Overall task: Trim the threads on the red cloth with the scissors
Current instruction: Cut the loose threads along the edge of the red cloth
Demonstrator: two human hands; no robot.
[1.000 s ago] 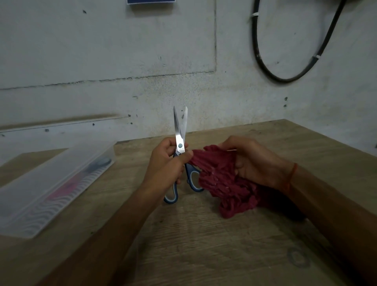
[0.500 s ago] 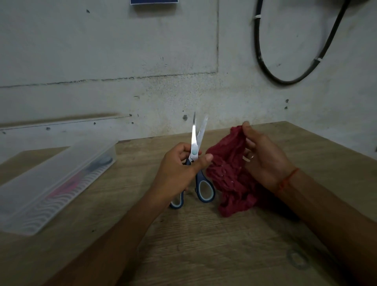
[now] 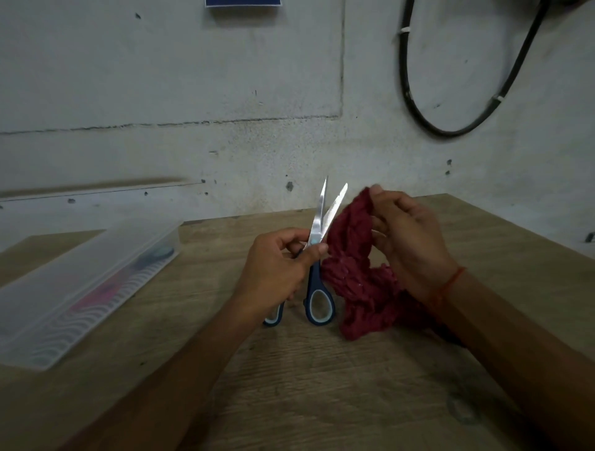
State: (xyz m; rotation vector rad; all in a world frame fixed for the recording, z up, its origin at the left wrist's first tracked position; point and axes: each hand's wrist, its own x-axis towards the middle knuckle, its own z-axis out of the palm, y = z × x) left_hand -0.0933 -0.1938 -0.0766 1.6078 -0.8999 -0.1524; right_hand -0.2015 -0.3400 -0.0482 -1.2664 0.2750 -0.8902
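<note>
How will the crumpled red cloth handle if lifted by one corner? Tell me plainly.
Crumpled red cloth: probably floppy, since it sags in folds from the right hand onto the wooden table. Likely light; fingers alone hold its top edge up.

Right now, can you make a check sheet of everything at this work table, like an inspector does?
Surface: wooden table, bare wood at the front.
Job's things: scissors, blades open and pointing up, finger loops empty; red cloth, crumpled, top held up, bottom on the table.
Clutter: clear plastic box at the left, blurred coloured things inside.
Grippers: left hand grips the scissors near the pivot; right hand pinches the cloth's top edge.
Cables: black cable looped on the wall, away from the table.
Surroundings: grey wall with cracks; blue sign at the top edge.
</note>
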